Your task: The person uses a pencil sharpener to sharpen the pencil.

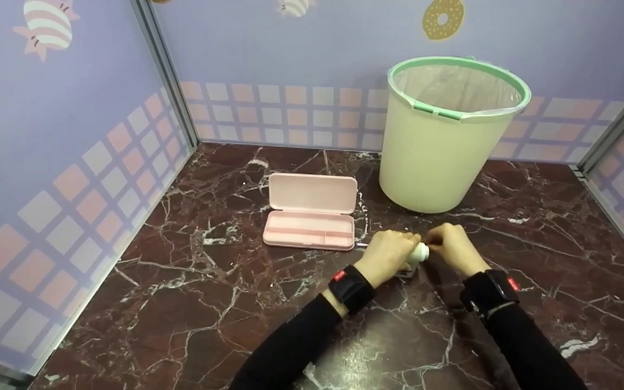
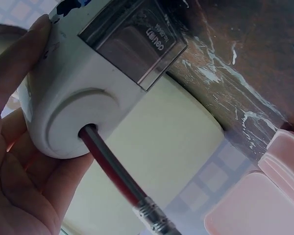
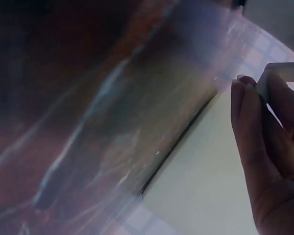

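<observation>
My left hand (image 1: 390,252) grips a white crank pencil sharpener (image 2: 63,78) round its body. A clear shavings drawer (image 2: 137,46) shows on one side of it. From the round hole in its face sticks a red and dark striped pencil (image 2: 115,169), its silver ferrule end pointing out. In the head view the pencil points left, toward the pink case. My right hand (image 1: 453,249) is at the sharpener's other end, where thumb and fingers pinch the whitish crank handle (image 3: 286,72). Most of the sharpener is hidden behind the left hand in the head view.
An open pink pencil case (image 1: 309,192) with bare compartments lies left of the hands. Behind them stands a pale bin (image 1: 436,157) with a green rim and a clear liner. Patterned panels (image 1: 290,65) enclose the dark marbled tabletop (image 1: 209,303) at the back and sides.
</observation>
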A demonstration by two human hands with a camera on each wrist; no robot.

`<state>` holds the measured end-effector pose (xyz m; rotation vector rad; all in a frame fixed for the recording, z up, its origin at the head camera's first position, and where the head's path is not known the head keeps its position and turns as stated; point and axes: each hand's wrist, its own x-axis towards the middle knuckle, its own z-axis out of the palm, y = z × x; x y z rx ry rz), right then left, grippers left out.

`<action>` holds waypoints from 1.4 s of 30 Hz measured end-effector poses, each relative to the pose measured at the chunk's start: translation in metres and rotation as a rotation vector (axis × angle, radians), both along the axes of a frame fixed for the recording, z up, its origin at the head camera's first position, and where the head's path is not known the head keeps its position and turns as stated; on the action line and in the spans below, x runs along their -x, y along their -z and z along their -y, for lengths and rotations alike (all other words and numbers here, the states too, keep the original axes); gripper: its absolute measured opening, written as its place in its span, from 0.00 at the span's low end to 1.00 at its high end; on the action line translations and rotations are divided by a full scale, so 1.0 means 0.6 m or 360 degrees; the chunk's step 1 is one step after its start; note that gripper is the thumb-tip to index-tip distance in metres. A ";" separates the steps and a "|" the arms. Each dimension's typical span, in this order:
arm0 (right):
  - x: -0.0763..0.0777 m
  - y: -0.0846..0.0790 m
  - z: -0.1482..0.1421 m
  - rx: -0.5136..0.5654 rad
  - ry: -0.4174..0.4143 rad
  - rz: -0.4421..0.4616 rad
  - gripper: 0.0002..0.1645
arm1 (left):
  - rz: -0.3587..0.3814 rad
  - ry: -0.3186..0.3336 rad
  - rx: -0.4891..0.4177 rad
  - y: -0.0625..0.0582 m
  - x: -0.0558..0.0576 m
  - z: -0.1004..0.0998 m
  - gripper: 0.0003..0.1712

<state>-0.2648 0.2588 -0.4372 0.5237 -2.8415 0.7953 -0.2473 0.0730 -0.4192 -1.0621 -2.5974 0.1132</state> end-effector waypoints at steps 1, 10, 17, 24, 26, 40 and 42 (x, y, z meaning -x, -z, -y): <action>-0.002 0.003 0.000 -0.0010 -0.0009 0.0014 0.04 | -0.0005 0.0004 0.0008 0.000 0.000 0.000 0.32; -0.017 0.001 0.000 -0.0044 -0.0142 0.0154 0.05 | 0.0013 -0.0010 0.0047 -0.001 -0.002 -0.001 0.34; -0.027 -0.007 -0.012 0.0058 -0.0313 0.0413 0.05 | 0.0033 -0.0058 0.0034 0.001 -0.004 -0.003 0.32; -0.042 -0.009 -0.020 0.0142 -0.0387 0.0568 0.05 | 0.0032 -0.0073 0.0002 0.001 -0.006 -0.005 0.29; -0.048 -0.014 -0.020 0.0135 -0.0402 0.0577 0.05 | 0.0025 -0.0072 -0.0004 0.002 -0.007 -0.005 0.29; -0.086 -0.064 -0.009 0.0100 -0.0346 0.0429 0.05 | 0.0016 -0.0072 -0.0048 0.004 -0.007 -0.004 0.29; -0.088 -0.070 -0.010 0.0097 -0.0324 0.0430 0.04 | 0.0019 -0.0072 -0.0054 0.003 -0.007 -0.003 0.29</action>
